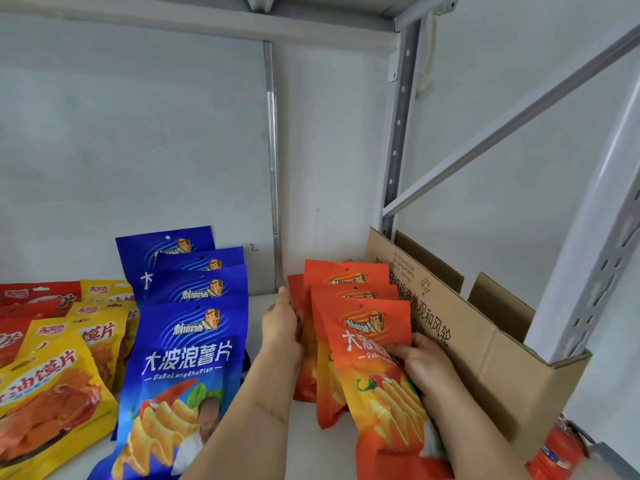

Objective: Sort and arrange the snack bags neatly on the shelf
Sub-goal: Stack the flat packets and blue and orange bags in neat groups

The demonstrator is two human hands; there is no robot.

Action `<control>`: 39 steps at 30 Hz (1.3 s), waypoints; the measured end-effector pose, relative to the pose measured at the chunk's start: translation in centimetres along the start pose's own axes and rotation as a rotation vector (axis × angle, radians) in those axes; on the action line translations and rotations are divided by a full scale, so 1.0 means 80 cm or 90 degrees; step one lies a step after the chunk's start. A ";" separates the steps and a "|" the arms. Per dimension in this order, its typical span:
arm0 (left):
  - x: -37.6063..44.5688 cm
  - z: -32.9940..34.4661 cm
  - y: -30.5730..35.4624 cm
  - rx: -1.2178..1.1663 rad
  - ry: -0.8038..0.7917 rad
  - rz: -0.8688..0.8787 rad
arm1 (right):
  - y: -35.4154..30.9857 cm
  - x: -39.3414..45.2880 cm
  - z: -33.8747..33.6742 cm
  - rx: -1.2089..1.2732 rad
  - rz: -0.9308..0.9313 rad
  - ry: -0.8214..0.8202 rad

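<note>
The orange bags (349,327), 4 that I can count, stand in a row by the shelf (266,308)'s right end. Right hand (424,363) pinches the front one. Left hand (282,329) lies flat on the row's side, prob. to square it. 4 blue bags (188,344) stand left.

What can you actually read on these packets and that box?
"大波浪薯片" and "DaBoLangShuPian": front blue bag.
"油馍片", first character cut off: front yellow bag.
"大波", the rest covered by the right hand: front orange bag.
"外观和风轮": cardboard box.
Box's small numbers, red bags' text: unreadable.
</note>
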State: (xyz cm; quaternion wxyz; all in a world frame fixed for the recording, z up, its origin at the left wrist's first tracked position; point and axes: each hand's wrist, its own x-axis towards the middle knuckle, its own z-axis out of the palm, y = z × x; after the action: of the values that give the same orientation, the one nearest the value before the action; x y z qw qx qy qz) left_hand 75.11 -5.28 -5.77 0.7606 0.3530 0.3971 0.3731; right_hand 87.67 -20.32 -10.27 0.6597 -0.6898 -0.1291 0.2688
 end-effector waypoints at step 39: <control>0.022 -0.014 0.019 0.157 -0.117 0.118 | -0.033 0.011 0.040 -0.098 -0.120 -0.024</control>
State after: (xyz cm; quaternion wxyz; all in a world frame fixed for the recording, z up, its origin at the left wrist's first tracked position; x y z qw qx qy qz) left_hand 74.41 -2.82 -5.63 0.7070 0.5110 0.3346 0.3564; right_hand 87.13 -16.94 -7.82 0.6245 -0.7181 -0.2261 0.2080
